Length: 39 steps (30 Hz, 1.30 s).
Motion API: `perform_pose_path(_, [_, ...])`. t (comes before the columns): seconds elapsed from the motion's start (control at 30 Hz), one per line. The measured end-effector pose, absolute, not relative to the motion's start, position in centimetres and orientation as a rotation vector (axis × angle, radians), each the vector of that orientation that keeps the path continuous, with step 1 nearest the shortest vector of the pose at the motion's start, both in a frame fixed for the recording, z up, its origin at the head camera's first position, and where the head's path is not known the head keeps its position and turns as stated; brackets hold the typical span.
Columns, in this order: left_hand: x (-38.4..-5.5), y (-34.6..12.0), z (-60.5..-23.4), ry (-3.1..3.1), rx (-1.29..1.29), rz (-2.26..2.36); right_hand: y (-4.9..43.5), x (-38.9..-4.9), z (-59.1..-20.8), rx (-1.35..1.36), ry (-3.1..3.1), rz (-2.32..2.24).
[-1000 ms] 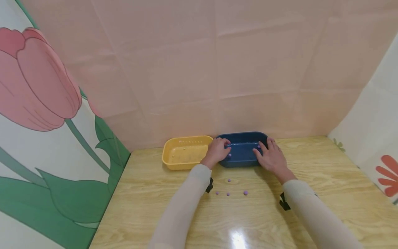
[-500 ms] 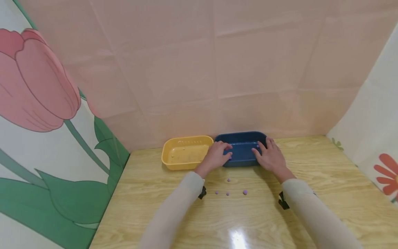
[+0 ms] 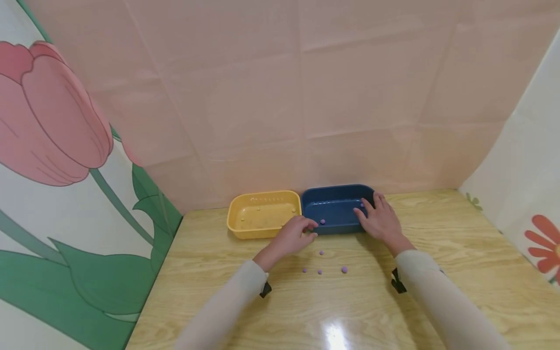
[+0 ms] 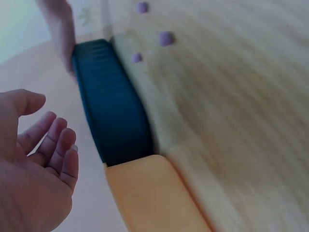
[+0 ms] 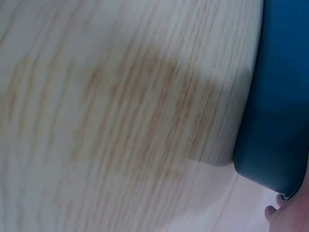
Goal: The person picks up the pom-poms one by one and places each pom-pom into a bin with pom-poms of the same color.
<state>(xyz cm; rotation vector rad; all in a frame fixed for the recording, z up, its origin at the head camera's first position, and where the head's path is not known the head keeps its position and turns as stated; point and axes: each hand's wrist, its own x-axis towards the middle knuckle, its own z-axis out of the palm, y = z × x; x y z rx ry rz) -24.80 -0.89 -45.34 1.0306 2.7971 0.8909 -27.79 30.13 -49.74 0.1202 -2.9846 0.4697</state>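
In the head view, my left hand (image 3: 292,236) hovers at the front of the blue tray (image 3: 334,229), near the corner where it meets the yellow tray (image 3: 262,234). Its fingers are loosely bent with nothing between them, as the left wrist view also shows. My right hand (image 3: 384,222) holds the right end of the blue tray, thumb and forefinger inside, other fingers over the rim. One small purple ball (image 3: 322,221) lies inside the blue tray at the left; another purple ball (image 3: 362,205) is by the right forefinger.
Several purple balls, including a larger ball (image 3: 344,270), lie on the wooden table (image 3: 350,311) before the trays. The yellow tray contains a few tiny pale balls (image 3: 258,209). A pink sheet (image 3: 306,97) rises directly behind the trays.
My left hand has pulled back out of the blue tray, toward me and to the left, leaving a purple ball visible inside. My right hand has stayed at the tray's right end.
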Motion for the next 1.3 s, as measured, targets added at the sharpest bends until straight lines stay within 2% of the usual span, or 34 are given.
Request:
perform_pose_path(0.73, [-22.7, -3.7, -47.8, 2.636, 1.037, 0.645, 30.1, -27.7, -49.6, 0.119, -2.985, 0.484])
perform_pose_path(1.3, [-22.8, -4.6, -49.5, 2.564, 1.062, 0.596, 30.0, -27.7, -49.5, 0.126, -2.98, 0.463])
